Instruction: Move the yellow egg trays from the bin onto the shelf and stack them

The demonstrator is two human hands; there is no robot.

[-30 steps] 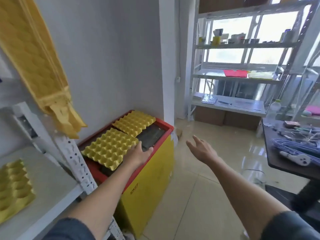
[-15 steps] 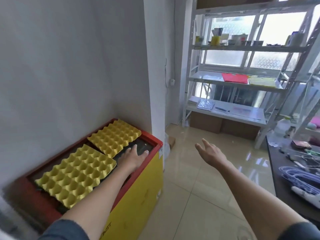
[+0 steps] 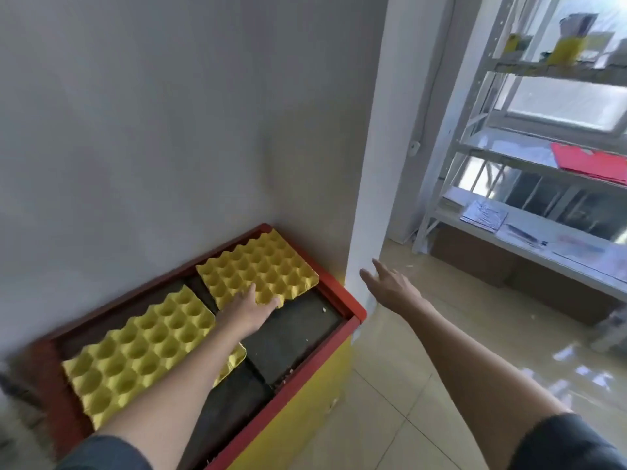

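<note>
While both arms reach forward from dark sleeves, the scene breaks down as follows:

Wall: grey wall (image 3: 152, 113) runs along the bin's far long edge; a white pillar (image 3: 376, 147) stands at its far right corner.

Floor: glossy tiled floor (image 3: 424, 385) lies open to the right of the bin, reaching a white metal rack (image 3: 509, 212) by the window.

Bin: yellow bin with a red rim (image 3: 342, 296); a dark inner surface (image 3: 291, 330) shows bare along the near right edge.

Near tray: yellow egg tray (image 3: 142, 354) lies in the bin's left half, partly crossed by the left forearm.

Far tray: second yellow egg tray (image 3: 261, 269) lies at the bin's far right corner, apart from the first.

Left hand (image 3: 249, 308): fingers spread and straight, fingertips resting on the far tray's near edge, gripping nothing.

Right hand (image 3: 393, 286): relaxed and loose, held in the air past the bin's right end, touching nothing.
</note>
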